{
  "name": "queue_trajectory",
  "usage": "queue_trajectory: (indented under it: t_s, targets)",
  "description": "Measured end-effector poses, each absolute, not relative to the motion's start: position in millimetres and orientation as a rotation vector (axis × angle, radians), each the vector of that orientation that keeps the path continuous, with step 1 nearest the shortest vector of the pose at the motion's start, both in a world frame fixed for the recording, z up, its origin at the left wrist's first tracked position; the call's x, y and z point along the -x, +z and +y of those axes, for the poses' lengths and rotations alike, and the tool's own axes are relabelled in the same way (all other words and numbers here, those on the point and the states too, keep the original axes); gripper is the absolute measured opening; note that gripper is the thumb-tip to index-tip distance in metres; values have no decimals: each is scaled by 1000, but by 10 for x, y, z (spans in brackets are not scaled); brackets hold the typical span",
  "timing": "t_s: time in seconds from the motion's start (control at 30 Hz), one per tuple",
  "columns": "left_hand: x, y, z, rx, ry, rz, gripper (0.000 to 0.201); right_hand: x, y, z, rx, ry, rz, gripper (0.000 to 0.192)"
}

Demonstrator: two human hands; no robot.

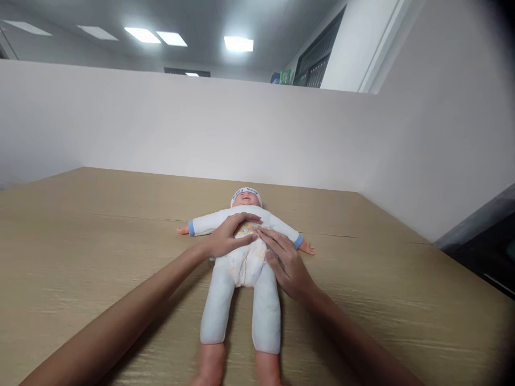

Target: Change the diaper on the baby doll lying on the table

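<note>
The doll (262, 281) lies on its back on the table (100, 257), right in front of me, and its torso sits directly under and between my two hands. My left hand (227, 237) lies across its left side as I see it, fingers stretched toward the chest print and thumb apart, below them. My right hand (287, 265) comes in from the other side, fingers slanting up and inward over the belly, thumb lower, by the hip. Neither hand is clenched; both look loose and spread, though at this angle I can't tell whether a fingertip presses on the diaper (246, 265) or only rests over it. Neither hand is clearly nearer to the waist; my left reaches a little farther up the body.

The doll's long axis runs almost straight away from me: its head, in a white cap (245, 191), points toward the wall (249, 128), its legs toward me, slightly parted, its arms out to either side.
</note>
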State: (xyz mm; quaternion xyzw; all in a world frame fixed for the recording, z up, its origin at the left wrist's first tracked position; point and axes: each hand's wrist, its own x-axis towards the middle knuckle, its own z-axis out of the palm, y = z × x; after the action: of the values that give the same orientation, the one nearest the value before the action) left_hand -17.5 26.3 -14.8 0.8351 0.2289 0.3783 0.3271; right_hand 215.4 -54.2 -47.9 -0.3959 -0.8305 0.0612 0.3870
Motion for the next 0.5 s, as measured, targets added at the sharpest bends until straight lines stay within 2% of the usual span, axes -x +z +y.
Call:
queue_trajectory:
  t_s: [0.2, 0.4, 0.5]
  targets:
    - [675, -392, 153, -2323, 1216, 1029, 31, -2160, -367, -586, 965, 98, -2071, 49]
    - [1279, -761, 158, -2353, 948, 1392, 30, -1746, 97, -578, 1021, 32, -2032, 20]
    - [1281, -812, 185, -2295, 877, 1396, 29, -1458, 274, -455, 1143, 72, -2166, 14]
